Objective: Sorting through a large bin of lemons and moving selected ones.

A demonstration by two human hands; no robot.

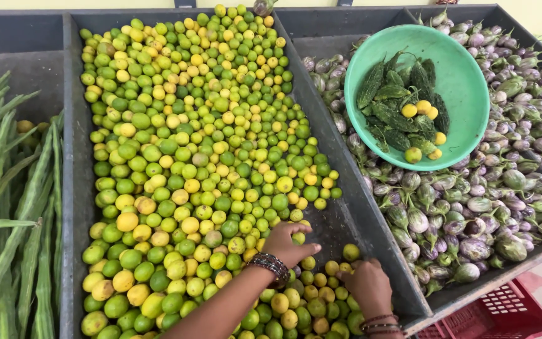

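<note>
A dark bin (346,213) holds a big heap of green and yellow limes (195,157). My left hand (286,243), with a beaded bracelet on the wrist, lies on the heap's near right edge. Its fingers and thumb close round a green lime (298,238). My right hand (366,285), wearing thin bangles, rests palm down on the limes at the bin's near right corner. Its fingertips are buried among the fruit, so what it holds is hidden.
A green plastic bowl (459,75) with bitter gourds and a few yellow limes sits on a bin of small purple-green brinjals (472,213) to the right. Long green drumstick pods (7,207) fill the left bin. A red crate (497,317) stands below at the right.
</note>
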